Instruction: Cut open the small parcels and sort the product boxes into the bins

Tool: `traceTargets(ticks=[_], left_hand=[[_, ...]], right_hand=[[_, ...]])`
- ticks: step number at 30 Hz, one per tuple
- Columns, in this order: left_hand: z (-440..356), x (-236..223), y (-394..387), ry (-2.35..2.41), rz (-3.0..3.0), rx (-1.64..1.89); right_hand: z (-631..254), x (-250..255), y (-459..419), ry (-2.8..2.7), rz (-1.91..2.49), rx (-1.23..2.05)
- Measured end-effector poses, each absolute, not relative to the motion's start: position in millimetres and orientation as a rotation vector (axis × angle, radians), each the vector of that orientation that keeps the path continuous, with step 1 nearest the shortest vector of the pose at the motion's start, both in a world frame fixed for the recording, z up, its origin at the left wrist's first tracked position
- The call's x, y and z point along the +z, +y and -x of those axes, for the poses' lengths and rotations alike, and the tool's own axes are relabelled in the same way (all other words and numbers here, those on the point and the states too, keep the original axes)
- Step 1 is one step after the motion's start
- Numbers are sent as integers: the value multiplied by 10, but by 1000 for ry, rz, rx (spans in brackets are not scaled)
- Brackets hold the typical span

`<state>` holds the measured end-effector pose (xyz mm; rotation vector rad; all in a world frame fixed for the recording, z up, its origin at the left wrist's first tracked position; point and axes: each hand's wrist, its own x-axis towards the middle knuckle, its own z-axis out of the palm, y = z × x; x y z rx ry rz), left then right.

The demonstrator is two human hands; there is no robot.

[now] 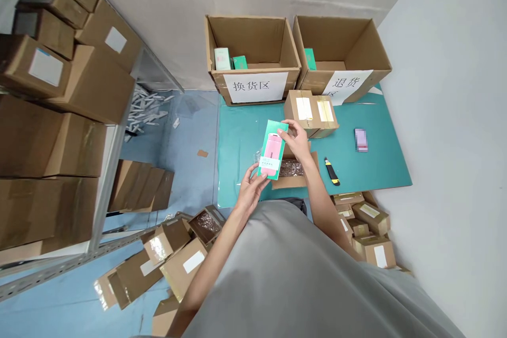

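Note:
A green product box [273, 150] with a pink picture on its front is held up over the near part of the table. My left hand [251, 187] grips its lower end, thumb on the front. At the upper right corner my right hand [295, 140] pinches the same box. Below and behind it lies an opened cardboard carton [291, 181] with clear plastic wrapping [292, 168] inside, partly hidden by my right forearm and the green box.
Two large cartons with paper signs, one left [253, 87] and one right [348, 84], stand at the back holding small boxes. Closed parcels [299, 108], a utility knife [331, 171] and a blurred pink item [361, 140] lie on the green table [380, 169]. Boxes fill the left shelf [113, 169] and floor.

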<state>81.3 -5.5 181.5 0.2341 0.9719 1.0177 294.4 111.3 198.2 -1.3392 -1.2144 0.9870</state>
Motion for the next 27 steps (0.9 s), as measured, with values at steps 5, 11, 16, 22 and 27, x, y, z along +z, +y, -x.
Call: traceTargets(ticks=[5,11,16,22,27], left_hand=[[-733,1838,39,897,-67,958],[-643,1793,55,773,66,747],[-655,1777,41,784,13,829],[-715,1784,-20,898,-206,971],[-677,1722,5,932,-269,984]], right_hand=[[-2970,2030,1130,-1210,1324,928],[-2931,2206,1109,-1294,1324,939],[-2945,2255,1155,-1326,1286,901],[-2957,2153,1184,-1348,1275,966],[-2884,2156,1145,-1366,1247,958]])
